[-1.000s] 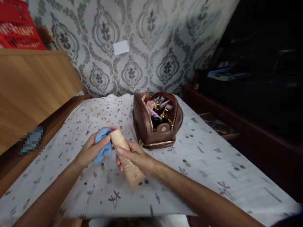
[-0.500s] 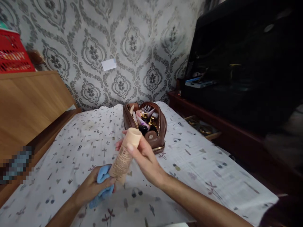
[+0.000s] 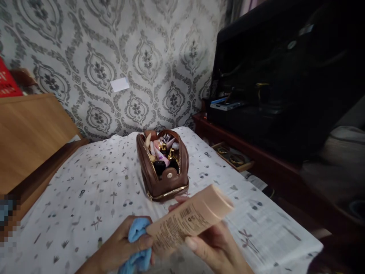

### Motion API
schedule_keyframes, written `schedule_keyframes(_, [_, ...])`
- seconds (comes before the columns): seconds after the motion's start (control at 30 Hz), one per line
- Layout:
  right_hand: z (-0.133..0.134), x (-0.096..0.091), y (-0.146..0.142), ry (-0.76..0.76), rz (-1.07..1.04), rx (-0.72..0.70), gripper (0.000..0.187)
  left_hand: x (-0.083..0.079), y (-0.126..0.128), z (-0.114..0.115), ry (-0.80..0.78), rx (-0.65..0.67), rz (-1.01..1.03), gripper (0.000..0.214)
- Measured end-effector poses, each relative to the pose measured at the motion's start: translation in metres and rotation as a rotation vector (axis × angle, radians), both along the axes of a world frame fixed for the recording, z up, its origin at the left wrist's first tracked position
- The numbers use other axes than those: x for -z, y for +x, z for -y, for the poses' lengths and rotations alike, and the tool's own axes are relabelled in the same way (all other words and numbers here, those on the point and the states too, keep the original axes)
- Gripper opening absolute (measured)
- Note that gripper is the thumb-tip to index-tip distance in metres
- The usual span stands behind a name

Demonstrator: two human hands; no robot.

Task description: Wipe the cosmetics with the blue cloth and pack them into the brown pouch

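A beige tube (image 3: 182, 224) with small dark print and a wide cap lies tilted across the front, its cap end up and to the right. My right hand (image 3: 213, 243) is closed round it from below, fingertips showing behind. In my left hand (image 3: 125, 243) a bunched blue cloth (image 3: 139, 243) is pinched, pressed against the tube's lower left end. Beyond the hands stands a brown toiletry bag (image 3: 165, 186), unzipped at the top. Several cosmetics, among them a pink tube (image 3: 161, 155) and a black item (image 3: 159, 166), fill it.
A white patterned sheet (image 3: 85, 182) covers the surface under the bag. Along the right runs a dark red cabinet (image 3: 205, 129) with a pulled-out drawer (image 3: 245, 166) and a large black screen (image 3: 270, 87). A wooden panel (image 3: 34, 133) borders the left, below a red basket (image 3: 8, 82).
The tube has come closer and tipped toward horizontal, its cap swinging right. Both hands have moved right and lower in view. The bag appears further left as the view shifts.
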State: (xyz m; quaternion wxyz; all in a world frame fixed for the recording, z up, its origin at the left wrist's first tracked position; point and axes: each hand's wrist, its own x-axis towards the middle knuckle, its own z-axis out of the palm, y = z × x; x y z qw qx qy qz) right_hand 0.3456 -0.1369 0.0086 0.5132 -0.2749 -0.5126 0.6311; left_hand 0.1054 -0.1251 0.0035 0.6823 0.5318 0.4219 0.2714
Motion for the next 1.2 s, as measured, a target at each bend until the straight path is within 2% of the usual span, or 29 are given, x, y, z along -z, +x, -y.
schedule_keyframes(0.1, [-0.001,0.003,0.003,-0.015,0.064,-0.044,0.054,0.007,0.020,-0.003,-0.057,-0.015,0.061,0.058])
schedule_keyframes(0.17, [-0.010,-0.007,0.008,0.038,0.140,-0.025,0.052,0.004,0.029,-0.007,-0.021,0.004,0.066,0.057])
schedule_keyframes(0.23, [-0.025,-0.025,0.013,0.086,0.217,0.036,0.047,-0.003,0.033,-0.013,0.010,0.024,0.063,0.054])
schedule_keyframes(0.33, [-0.056,-0.059,0.021,0.158,0.312,0.091,0.041,-0.007,0.027,-0.022,0.029,0.049,0.036,0.050])
schedule_keyframes(0.43, [-0.096,-0.087,0.022,0.251,0.510,0.133,0.031,-0.002,0.017,-0.028,0.082,0.071,-0.020,0.046])
schedule_keyframes(0.5, [-0.124,-0.101,0.017,0.273,0.650,0.165,0.027,0.005,0.010,-0.031,0.100,0.064,-0.027,0.044])
schedule_keyframes(0.6, [-0.161,-0.114,0.002,0.207,0.857,0.101,0.019,0.016,0.004,-0.034,0.100,0.025,0.013,0.043])
schedule_keyframes(0.7, [-0.185,-0.124,-0.016,0.155,1.106,0.062,0.016,0.022,0.001,-0.036,0.068,-0.015,0.062,0.044])
schedule_keyframes(0.83, [-0.194,-0.133,-0.037,0.165,1.305,-0.009,0.025,0.024,-0.003,-0.037,0.063,0.003,0.061,0.045])
schedule_keyframes(1.0, [-0.197,-0.131,-0.055,0.142,1.321,0.000,0.024,0.024,-0.005,-0.036,0.075,0.016,0.026,0.048])
schedule_keyframes(1.2, [-0.215,-0.125,-0.061,0.187,1.262,0.004,0.017,0.026,-0.005,-0.037,0.064,0.011,0.020,0.045])
